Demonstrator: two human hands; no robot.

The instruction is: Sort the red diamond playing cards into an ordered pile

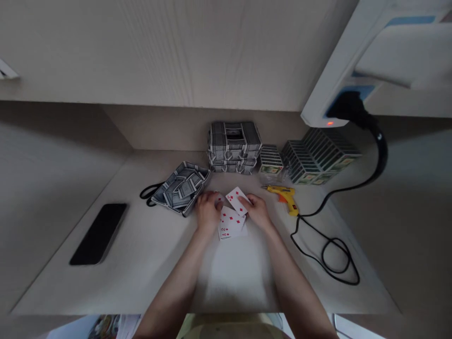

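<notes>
Between my hands, several red diamond playing cards (231,223) overlap face up on the pale desk. My right hand (257,209) pinches a diamond card (238,201), tilted above the right side of the pile. My left hand (208,210) is at the pile's upper left, its fingers on a card of which only a part shows. Just left of that hand, a tray made of grey patterned cards (181,188) holds loose cards, face down.
Black scissors handles (151,193) and a phone (99,234) lie left. Behind stand a card-built box (234,147) and stacked card blocks (319,155). A yellow glue gun (287,195) with a looping black cable (326,261) lies right. A power strip (328,106) hangs upper right.
</notes>
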